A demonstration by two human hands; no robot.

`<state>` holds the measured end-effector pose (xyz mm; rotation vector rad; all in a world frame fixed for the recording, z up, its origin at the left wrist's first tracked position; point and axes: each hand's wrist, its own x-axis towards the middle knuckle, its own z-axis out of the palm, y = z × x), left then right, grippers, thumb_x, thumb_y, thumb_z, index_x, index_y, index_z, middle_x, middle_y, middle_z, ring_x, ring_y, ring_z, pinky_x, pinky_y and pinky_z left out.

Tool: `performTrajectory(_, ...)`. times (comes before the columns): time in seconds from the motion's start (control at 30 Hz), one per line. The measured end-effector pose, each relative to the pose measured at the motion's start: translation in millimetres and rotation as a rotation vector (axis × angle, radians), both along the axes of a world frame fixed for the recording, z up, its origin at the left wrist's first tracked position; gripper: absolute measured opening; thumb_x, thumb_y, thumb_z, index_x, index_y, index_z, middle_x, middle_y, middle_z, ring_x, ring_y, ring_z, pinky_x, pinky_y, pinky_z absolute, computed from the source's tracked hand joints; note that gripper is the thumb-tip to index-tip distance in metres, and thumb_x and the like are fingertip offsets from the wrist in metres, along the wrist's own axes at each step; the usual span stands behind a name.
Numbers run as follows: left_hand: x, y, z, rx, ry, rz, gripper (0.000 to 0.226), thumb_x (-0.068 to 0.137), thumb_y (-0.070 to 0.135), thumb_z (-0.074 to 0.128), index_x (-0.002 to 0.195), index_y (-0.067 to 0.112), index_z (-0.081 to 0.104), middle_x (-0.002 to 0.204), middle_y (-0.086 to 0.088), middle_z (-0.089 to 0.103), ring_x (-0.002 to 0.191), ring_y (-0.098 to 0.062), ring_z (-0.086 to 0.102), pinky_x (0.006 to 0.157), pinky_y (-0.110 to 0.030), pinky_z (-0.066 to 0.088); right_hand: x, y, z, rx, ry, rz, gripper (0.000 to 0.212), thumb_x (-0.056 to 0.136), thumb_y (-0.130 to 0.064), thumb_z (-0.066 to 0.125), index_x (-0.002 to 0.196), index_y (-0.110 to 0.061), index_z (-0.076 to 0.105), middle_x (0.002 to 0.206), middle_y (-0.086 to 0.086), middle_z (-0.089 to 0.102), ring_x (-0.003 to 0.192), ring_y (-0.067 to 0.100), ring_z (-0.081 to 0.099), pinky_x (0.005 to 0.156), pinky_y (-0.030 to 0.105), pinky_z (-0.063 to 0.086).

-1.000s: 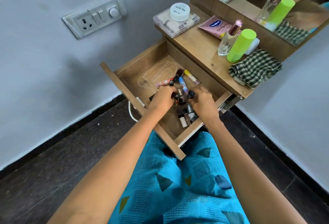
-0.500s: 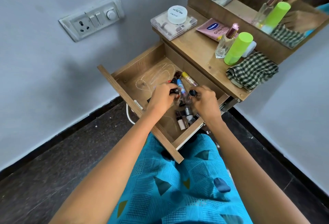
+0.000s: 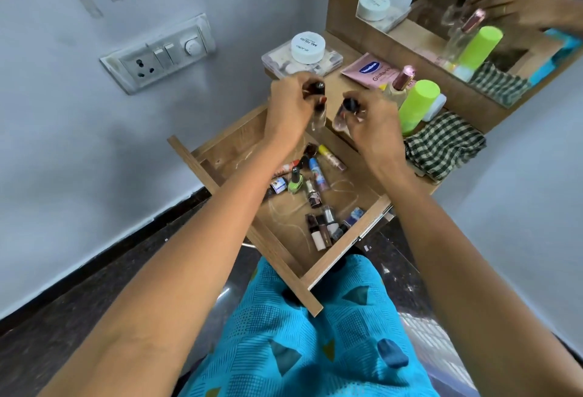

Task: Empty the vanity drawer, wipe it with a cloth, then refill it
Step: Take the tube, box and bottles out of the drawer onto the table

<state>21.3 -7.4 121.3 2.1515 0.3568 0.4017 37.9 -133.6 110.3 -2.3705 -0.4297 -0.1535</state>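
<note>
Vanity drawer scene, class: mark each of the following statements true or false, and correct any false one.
1. The drawer is pulled open. True.
2. The drawer is already emptied. False: many small bottles, including a green nail polish bottle, still lie in it.
3. Both hands hold small bottles above the drawer. True: the left hand and right hand each grip some.
4. The checked cloth lies inside the drawer. False: it rests on the vanity top, beside the green cylinder.
5. The white jar sits on a clear box. True.

left hand (image 3: 288, 109) clenched, right hand (image 3: 373, 120) clenched
</note>
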Motion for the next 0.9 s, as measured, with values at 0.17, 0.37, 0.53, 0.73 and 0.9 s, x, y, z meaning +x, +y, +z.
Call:
performTrajectory(0.17,47,6,-4,-0.072,-0.058,0.041,0.027,0.076,-0.005,0.064,0.101,0.004,0.069,0.1,-0.011,0.07,0.094,-0.02,0.066,0.091,-0.032,0.051,40,15,1,-0.013,-0.036,-0.052,0.028,0.085,0.006,0.048,0.108,-0.002,0.064,0.101,0.017,0.066,0.093,0.027,0.063,0.082,0.032,0.049)
performTrajectory(0.37,85,8,-11,-0.03,-0.064,0.013,0.027,0.078,-0.004,0.059,0.1,0.005,0.069,0.099,-0.009,0.071,0.093,-0.017,0.065,0.086,-0.025,0.05,61,24,0,-0.034,-0.027,-0.118,0.031,0.088,0.006,0.042,0.109,-0.004,0.063,0.111,0.015,0.059,0.097,0.027,0.059,0.08,0.03,0.044)
performTrajectory(0.53,101,3,-16,-0.042,-0.048,-0.023,0.027,0.078,-0.008,0.053,0.098,0.003,0.068,0.094,-0.008,0.07,0.08,-0.011,0.059,0.079,-0.019,0.046,77,28,-7,-0.057,-0.047,-0.16,0.035,0.089,0.005,0.041,0.116,-0.007,0.06,0.117,0.015,0.054,0.102,0.028,0.058,0.084,0.032,0.045)
performTrajectory(0.73,114,-1,-22,-0.07,-0.072,-0.019,0.029,0.077,-0.007,0.055,0.099,0.005,0.068,0.097,-0.006,0.069,0.086,-0.014,0.064,0.078,-0.018,0.049,84,30,-12,-0.041,-0.046,-0.174,0.038,0.087,0.003,0.043,0.12,-0.008,0.057,0.12,0.014,0.052,0.104,0.03,0.056,0.086,0.038,0.046)
performTrajectory(0.9,112,0,-22,-0.106,-0.056,-0.071,0.033,0.076,-0.011,0.057,0.105,0.003,0.066,0.097,-0.007,0.068,0.088,-0.012,0.063,0.077,-0.01,0.047,85,34,-19,-0.084,-0.046,-0.184,0.046,0.089,0.004,0.045,0.132,-0.011,0.047,0.133,0.014,0.046,0.115,0.03,0.053,0.094,0.04,0.046)
